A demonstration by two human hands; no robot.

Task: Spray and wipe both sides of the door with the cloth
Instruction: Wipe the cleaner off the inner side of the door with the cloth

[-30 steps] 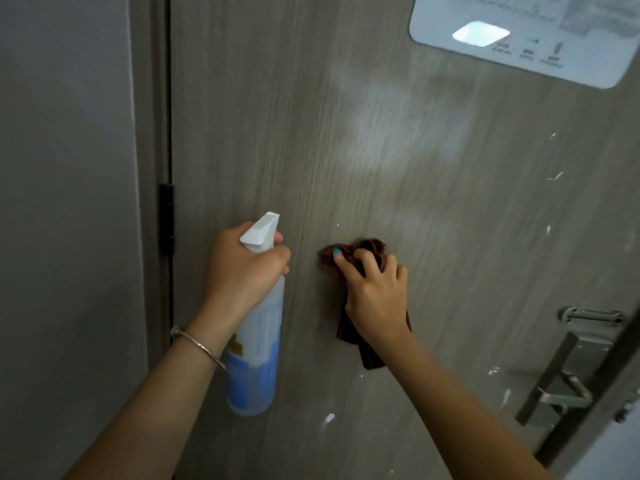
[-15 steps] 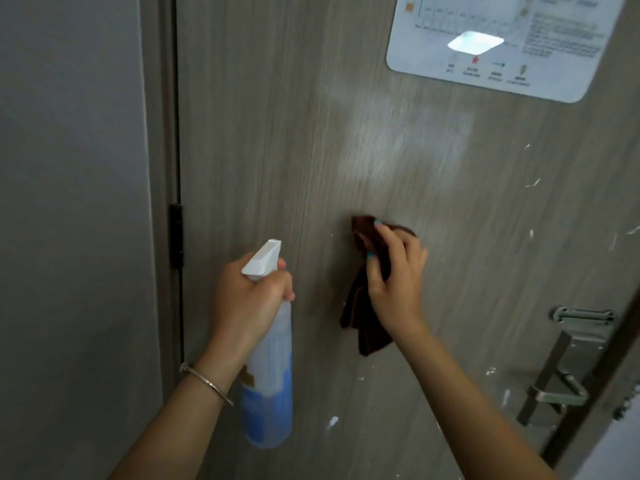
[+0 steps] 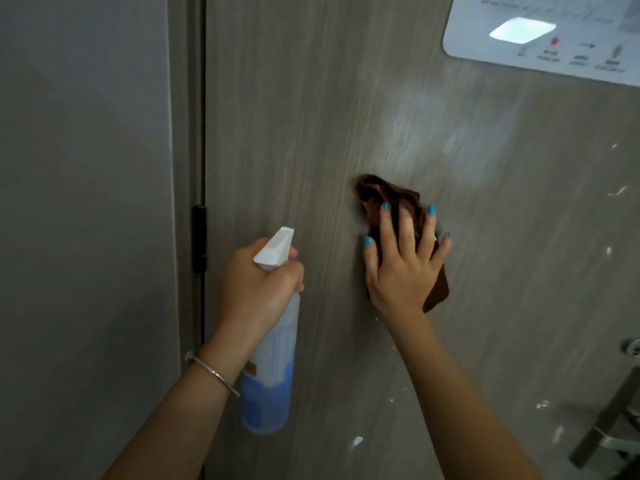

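Observation:
A grey wood-grain door (image 3: 346,98) fills most of the view, with small white specks on its right part. My right hand (image 3: 403,268) presses a dark brown cloth (image 3: 388,192) flat against the door, fingers spread and straight. My left hand (image 3: 258,282) grips the neck of a clear spray bottle (image 3: 272,368) with a white nozzle and blue label, held just left of the cloth, its nozzle pointing up toward the door.
A white notice sheet (image 3: 540,39) is stuck on the door at the upper right. A metal door handle (image 3: 609,424) sits at the lower right. A black hinge (image 3: 199,237) and the door frame run down the left, beside a grey wall (image 3: 83,202).
My right hand has slid the cloth up and to the right across the door and its fingers have flattened out over it. The left hand still holds the bottle beside it.

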